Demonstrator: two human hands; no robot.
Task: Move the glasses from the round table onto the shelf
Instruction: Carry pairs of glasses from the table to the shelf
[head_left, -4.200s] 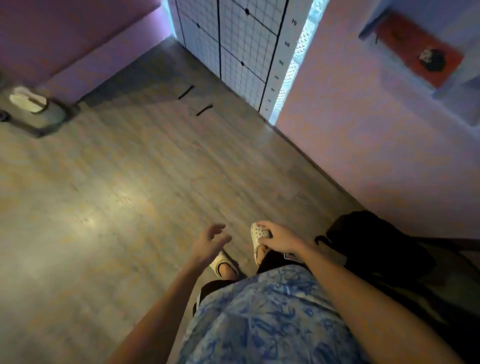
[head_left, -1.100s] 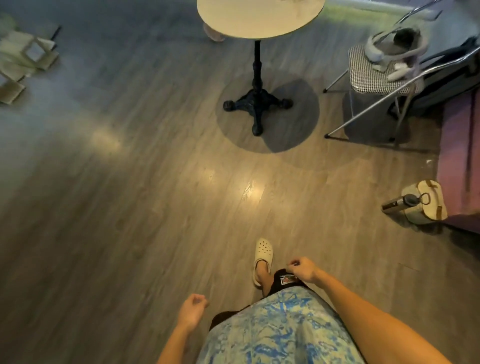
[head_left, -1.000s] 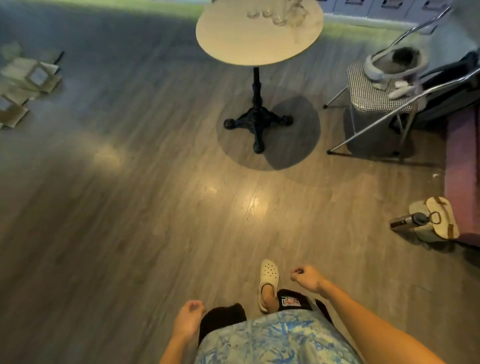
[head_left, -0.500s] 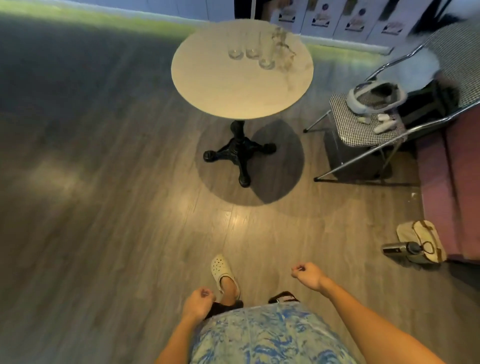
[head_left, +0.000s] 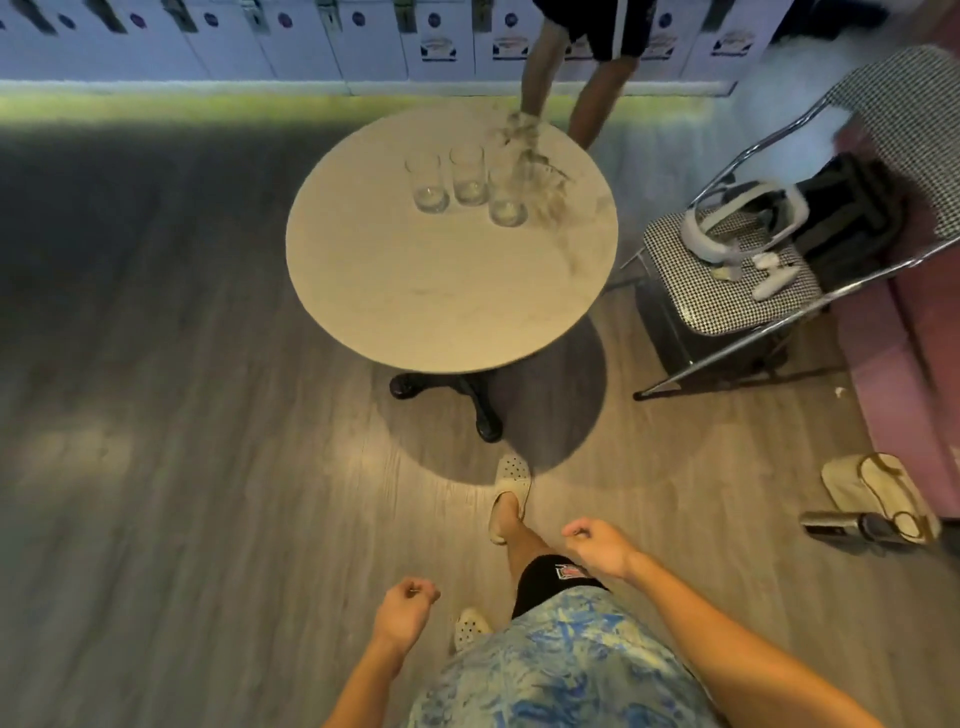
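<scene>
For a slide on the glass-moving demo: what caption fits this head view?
Facing the round table bearing three glasses, left hand and right hand loosely curled, holding nothing.

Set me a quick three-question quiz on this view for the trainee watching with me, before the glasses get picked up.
1. How many clear tall drinking glasses stand on the round pale marbled table? A two, B three, C five.
2. True or false: the right hand grips one of those glasses.
3. Fill in: the white headset lies on the seat of the black-and-white checked ____.
Key: 1 B. 2 false; the right hand holds nothing and is short of the table. 3 chair.
</scene>
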